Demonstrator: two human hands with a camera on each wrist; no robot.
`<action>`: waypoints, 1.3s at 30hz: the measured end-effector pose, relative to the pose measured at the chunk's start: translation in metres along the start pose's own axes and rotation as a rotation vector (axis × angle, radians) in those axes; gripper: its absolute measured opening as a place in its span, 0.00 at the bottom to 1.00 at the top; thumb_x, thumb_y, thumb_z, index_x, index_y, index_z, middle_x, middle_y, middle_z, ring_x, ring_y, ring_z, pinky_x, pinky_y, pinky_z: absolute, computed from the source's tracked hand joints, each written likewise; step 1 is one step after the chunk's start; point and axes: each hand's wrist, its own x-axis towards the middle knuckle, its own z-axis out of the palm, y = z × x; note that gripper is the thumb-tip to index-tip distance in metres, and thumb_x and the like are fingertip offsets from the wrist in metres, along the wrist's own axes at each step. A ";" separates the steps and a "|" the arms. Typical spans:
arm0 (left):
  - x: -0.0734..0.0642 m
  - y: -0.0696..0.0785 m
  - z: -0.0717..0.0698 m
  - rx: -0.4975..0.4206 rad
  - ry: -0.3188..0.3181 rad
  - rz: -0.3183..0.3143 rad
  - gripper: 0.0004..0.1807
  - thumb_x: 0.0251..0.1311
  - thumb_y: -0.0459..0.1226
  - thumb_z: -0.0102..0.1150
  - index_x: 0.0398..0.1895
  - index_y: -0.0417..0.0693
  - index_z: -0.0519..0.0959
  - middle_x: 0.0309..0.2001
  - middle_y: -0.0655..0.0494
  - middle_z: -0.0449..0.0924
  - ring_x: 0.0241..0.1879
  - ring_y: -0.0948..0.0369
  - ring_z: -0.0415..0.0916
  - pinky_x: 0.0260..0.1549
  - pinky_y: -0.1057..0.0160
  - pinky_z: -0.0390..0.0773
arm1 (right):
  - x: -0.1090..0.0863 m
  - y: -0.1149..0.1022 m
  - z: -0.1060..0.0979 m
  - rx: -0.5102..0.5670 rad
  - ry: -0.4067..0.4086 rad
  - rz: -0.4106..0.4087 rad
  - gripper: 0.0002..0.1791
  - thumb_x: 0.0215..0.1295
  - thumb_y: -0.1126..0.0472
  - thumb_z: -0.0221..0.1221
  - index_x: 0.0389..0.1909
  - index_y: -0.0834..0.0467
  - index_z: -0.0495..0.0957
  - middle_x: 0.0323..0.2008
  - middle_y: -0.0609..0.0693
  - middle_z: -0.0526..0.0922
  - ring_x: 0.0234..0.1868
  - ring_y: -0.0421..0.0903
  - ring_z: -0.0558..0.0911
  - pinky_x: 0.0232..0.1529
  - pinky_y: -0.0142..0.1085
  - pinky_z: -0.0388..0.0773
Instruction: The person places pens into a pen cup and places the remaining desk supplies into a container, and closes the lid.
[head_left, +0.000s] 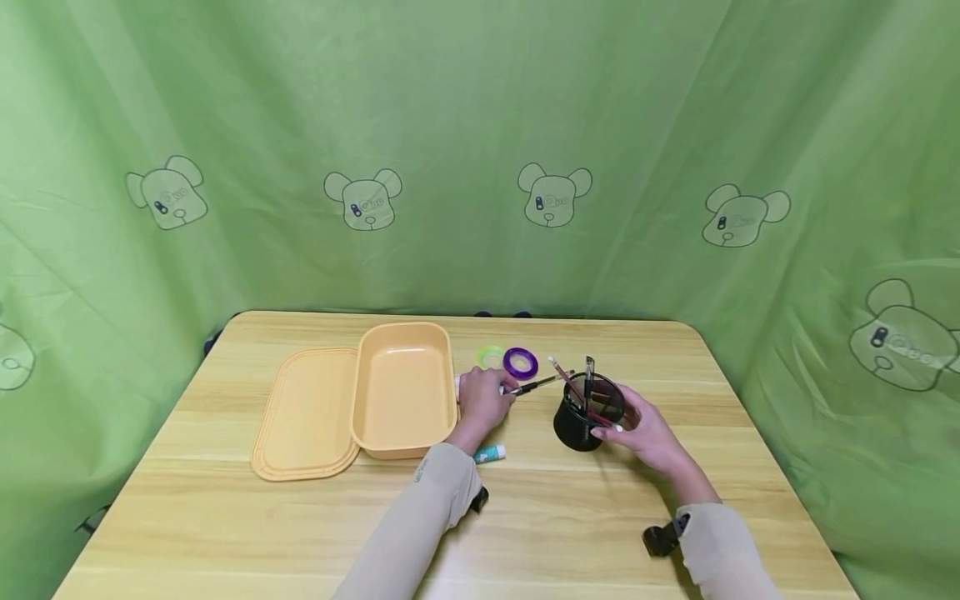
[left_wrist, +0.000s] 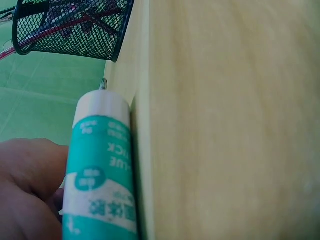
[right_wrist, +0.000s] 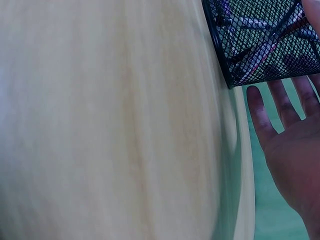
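My left hand [head_left: 483, 398] is beside the peach box [head_left: 403, 450], its fingertips pinching a slim dark pen [head_left: 531, 386] that points toward the pen holder. The black mesh pen holder [head_left: 576, 427] is in my right hand [head_left: 651, 429], thumb on the near side and fingers around the far side. Several pencils and pens [head_left: 588, 383] poke out of its top. Closer to me than the left hand lies a teal and white glue stick [head_left: 491, 454]. In the left wrist view that glue stick [left_wrist: 100, 170] covers much of the left hand [left_wrist: 27, 192].
A flat peach lid [head_left: 306, 417] lies left of the box, touching its side. Behind the left hand are a purple tape roll [head_left: 521, 363] and a yellow-green tape roll [head_left: 491, 357]. A green curtain [head_left: 480, 150] hangs around the wooden table [head_left: 570, 533].
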 end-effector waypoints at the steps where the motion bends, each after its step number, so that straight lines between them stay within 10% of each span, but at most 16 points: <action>1: 0.000 0.000 0.000 0.004 -0.001 0.006 0.09 0.57 0.41 0.76 0.42 0.58 0.90 0.36 0.61 0.89 0.41 0.57 0.77 0.55 0.54 0.73 | 0.000 0.000 0.000 0.001 0.000 0.002 0.47 0.57 0.67 0.74 0.76 0.61 0.63 0.69 0.68 0.72 0.62 0.28 0.75 0.64 0.15 0.65; 11: 0.002 -0.002 0.001 -0.002 0.011 0.059 0.08 0.58 0.40 0.76 0.41 0.57 0.90 0.37 0.64 0.91 0.42 0.58 0.82 0.53 0.55 0.76 | 0.000 0.001 0.000 0.006 0.003 -0.004 0.47 0.57 0.68 0.74 0.76 0.62 0.63 0.69 0.70 0.72 0.62 0.30 0.77 0.64 0.17 0.67; 39: 0.003 0.007 -0.010 -0.387 0.209 0.094 0.10 0.69 0.33 0.65 0.51 0.46 0.87 0.44 0.51 0.84 0.43 0.58 0.84 0.46 0.66 0.85 | 0.001 0.001 0.001 0.008 0.009 -0.023 0.46 0.56 0.69 0.74 0.76 0.63 0.64 0.68 0.71 0.73 0.61 0.32 0.79 0.63 0.18 0.69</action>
